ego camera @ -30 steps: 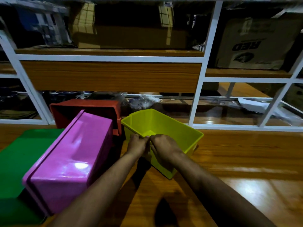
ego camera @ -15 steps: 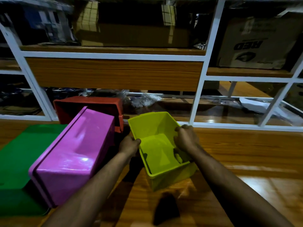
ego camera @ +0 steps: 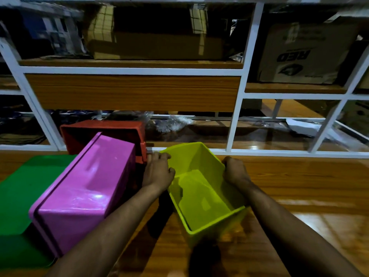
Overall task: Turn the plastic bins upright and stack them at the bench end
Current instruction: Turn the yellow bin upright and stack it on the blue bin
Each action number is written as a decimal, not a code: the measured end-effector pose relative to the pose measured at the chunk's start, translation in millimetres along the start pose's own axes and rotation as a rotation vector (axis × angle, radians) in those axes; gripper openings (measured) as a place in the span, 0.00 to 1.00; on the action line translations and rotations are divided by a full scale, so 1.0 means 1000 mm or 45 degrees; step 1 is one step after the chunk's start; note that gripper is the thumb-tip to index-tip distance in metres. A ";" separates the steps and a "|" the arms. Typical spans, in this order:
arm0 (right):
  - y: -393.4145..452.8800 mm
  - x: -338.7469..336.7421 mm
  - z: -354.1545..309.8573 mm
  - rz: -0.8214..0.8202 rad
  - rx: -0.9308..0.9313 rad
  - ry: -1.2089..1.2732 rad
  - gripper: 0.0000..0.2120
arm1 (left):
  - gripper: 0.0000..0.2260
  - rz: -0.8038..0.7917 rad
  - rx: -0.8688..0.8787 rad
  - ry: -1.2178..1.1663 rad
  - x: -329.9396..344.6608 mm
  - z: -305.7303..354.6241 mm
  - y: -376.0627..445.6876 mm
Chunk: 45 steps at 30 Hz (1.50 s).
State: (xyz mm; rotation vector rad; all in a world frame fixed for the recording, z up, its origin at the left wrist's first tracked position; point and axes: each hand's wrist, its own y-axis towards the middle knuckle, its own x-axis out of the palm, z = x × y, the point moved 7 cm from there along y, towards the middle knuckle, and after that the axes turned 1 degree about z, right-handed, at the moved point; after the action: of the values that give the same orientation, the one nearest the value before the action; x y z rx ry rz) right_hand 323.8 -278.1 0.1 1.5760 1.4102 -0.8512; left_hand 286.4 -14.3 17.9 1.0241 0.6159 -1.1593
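Observation:
A yellow-green bin [ego camera: 201, 200] stands upright and empty on the wooden bench [ego camera: 299, 196] in the middle. My left hand [ego camera: 158, 171] grips its left long rim and my right hand [ego camera: 234, 171] grips its right long rim. Left of it a pink bin [ego camera: 83, 192] lies upside down, tilted, its base facing up. Behind the pink one a red bin [ego camera: 103, 130] lies on its side with its opening toward me. At the far left a green bin [ego camera: 18, 196] lies bottom up, partly under the pink bin.
A white-framed shelf unit [ego camera: 235, 124] runs along the back of the bench, holding cardboard boxes [ego camera: 303, 54] and plastic wrapping [ego camera: 173, 122]. Bare bench surface stretches to the right of the yellow-green bin.
The yellow-green bin has been turned so its long side points toward me and now sits lower on the bench. My hands moved from its near rim to its two long sides.

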 end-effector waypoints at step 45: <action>-0.033 0.015 0.041 -0.211 0.454 0.862 0.20 | 0.08 -0.478 -0.725 -1.024 0.026 -0.032 -0.014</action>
State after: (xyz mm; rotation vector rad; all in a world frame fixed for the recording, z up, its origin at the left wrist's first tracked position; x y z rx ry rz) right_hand 294.6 -308.0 -34.9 2.1729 1.9600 -0.7178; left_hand 284.9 1.6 -22.6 -0.0804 0.4418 -1.4733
